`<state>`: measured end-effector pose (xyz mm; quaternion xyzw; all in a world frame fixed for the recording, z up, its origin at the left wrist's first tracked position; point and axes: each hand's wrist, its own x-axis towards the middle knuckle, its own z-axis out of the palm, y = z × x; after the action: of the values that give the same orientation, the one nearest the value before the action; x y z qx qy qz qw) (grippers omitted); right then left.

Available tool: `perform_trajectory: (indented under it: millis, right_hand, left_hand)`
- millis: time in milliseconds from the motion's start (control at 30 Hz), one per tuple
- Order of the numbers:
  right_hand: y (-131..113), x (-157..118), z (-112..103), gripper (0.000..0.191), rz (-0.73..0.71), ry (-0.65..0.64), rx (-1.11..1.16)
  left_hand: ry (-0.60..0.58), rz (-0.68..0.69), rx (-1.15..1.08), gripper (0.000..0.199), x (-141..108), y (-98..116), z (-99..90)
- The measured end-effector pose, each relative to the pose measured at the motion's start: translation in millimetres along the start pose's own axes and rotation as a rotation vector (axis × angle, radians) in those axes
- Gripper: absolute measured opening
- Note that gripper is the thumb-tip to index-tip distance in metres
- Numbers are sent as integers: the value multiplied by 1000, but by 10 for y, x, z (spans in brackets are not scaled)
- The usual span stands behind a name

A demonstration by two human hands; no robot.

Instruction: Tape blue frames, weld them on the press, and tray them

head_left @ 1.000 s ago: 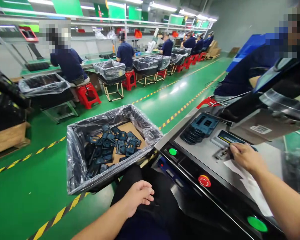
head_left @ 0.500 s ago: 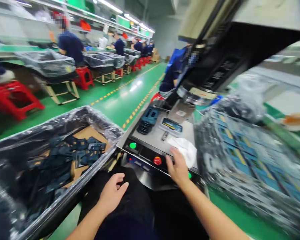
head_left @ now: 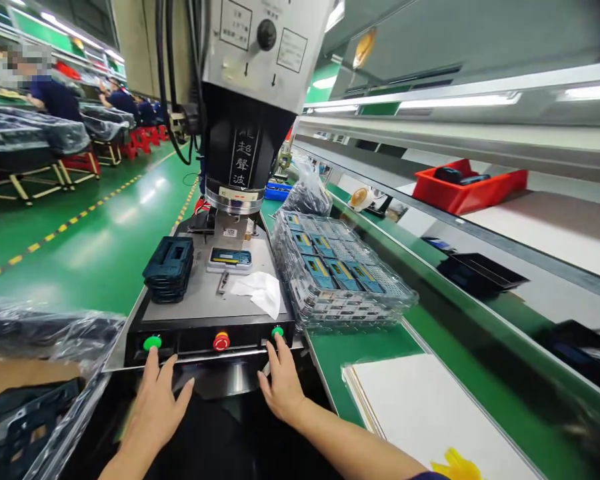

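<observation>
My left hand (head_left: 155, 413) is open, its fingertips just below the left green button (head_left: 153, 343) on the front of an ultrasonic welding machine (head_left: 205, 320). My right hand (head_left: 283, 387) is also open and holds nothing, with its fingertips at the right green button (head_left: 278, 331). A red emergency stop (head_left: 221, 341) sits between the two buttons. On the steel bed lie a stack of dark teal plastic housings (head_left: 169, 270), a blue part in a fixture (head_left: 230, 258), a small metal tool (head_left: 223, 282) and a white cloth (head_left: 260, 292).
Stacked clear trays of blue parts (head_left: 337, 270) stand on the green bench right of the machine. A white board (head_left: 430, 413) lies nearer me, with a yellow glove (head_left: 455, 465) on it. A plastic-lined bin of dark parts (head_left: 30, 427) is at lower left.
My view has swung right to face the machine. Both hands have moved to its front edge, my left from my lap and my right from the steel bed.
</observation>
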<state>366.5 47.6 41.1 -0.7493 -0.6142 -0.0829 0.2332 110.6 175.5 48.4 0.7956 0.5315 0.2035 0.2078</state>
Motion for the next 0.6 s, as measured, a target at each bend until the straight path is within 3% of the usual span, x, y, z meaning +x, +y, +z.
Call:
perform_trajectory:
  millis: [267, 400, 467, 533, 600]
  right_hand:
    - [39, -17, 148, 69, -10, -22, 36]
    - [-37, -8, 126, 60, 17, -6, 92]
    - [-147, -54, 136, 51, -27, -88, 172]
    - [-313, -149, 198, 46, -71, -252, 256]
    - [-517, -287, 321, 45, -82, -449, 295]
  left_hand:
    - [-73, -42, -73, 58, 22, 33, -95]
    - [9, -76, -196, 52, 34, 39, -275]
    - [49, -99, -334, 48, -8, 116, -441]
    - [103, -84, -505, 43, -119, 243, -672]
    - [237, -18, -612, 33, -307, 365, -952]
